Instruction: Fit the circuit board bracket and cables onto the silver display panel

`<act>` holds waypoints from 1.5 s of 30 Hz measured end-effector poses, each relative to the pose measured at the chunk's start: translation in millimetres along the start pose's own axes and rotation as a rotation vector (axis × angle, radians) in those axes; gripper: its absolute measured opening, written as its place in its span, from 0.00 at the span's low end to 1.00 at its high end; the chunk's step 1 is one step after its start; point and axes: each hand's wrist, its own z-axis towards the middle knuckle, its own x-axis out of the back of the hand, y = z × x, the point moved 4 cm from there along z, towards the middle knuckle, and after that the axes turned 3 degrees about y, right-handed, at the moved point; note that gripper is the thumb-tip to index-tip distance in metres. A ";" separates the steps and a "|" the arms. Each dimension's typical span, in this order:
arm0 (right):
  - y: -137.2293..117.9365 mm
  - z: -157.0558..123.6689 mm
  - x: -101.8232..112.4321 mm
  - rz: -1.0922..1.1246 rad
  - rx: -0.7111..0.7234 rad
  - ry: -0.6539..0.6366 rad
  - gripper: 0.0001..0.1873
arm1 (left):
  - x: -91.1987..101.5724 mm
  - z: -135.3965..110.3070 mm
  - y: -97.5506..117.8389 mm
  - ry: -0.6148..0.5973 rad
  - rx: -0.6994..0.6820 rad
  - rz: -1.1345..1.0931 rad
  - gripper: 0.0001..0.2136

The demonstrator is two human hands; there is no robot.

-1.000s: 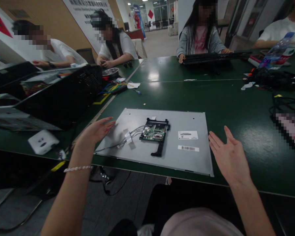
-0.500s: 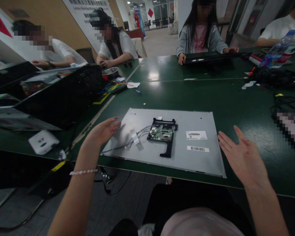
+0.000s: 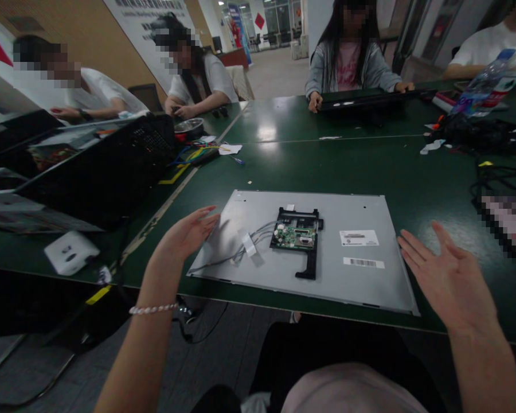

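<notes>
A grey metal-backed display panel point(image 3: 258, 206) lies flat on the green table, its back facing up. On its middle sits a black plastic bracket point(image 3: 311, 267) with a green circuit board point(image 3: 293, 236). Grey cables point(image 3: 223, 259) run from the board to the panel's left front corner, with a piece of white tape point(image 3: 248, 245) over them. Two white labels are on the right part, one with a barcode point(image 3: 363, 263). My left hand point(image 3: 187, 232) is at the panel's left edge, fingers stretched out. My right hand point(image 3: 453, 275) is at the right edge, palm turned up, fingers spread. Neither hand grips anything.
A large black casing point(image 3: 98, 166) and a white box-like device point(image 3: 71, 252) are on the left. Wires and a metal bowl point(image 3: 189, 127) lie farther back. At right are black cables point(image 3: 490, 135) and plastic bottles point(image 3: 484, 86). Across the table a person holds a dark panel point(image 3: 370, 101).
The display panel has slid to the right across the table, and both my hands have moved right along with it. My fingers stay stretched out.
</notes>
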 end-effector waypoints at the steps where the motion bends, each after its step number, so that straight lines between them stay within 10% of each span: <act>1: -0.1 0.6 0.9 -0.003 0.008 0.005 0.36 | -0.2 -0.4 -0.8 -0.008 0.007 0.010 0.14; 45: -13.7 -3.3 6.4 -0.087 0.127 0.110 0.32 | -18.2 -25.7 -15.7 -0.139 -0.035 0.014 0.16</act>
